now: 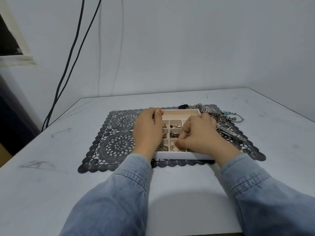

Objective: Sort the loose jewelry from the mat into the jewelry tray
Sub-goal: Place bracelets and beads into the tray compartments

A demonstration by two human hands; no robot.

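Note:
The white jewelry tray (180, 110) with beige compartments sits on a dark lace mat (117, 143). Its small compartments hold earrings and rings (175, 126). My left hand (148, 132) lies curled over the tray's left side, and its thumb and forefinger pinch a thin dark wire loop (163, 111). My right hand (198, 136) hovers over the near compartments, its fingertips pinching a small piece that I cannot make out. Loose jewelry lies on the mat to the right: a silver watch (202, 107), dark beads (184, 106), bangles (231, 116) and a metal band (236, 136).
The mat lies on a scuffed white table (51, 167) set against a pale wall. Two black cables (68, 65) hang down the wall at the left. The table's left edge drops off beside a dark area.

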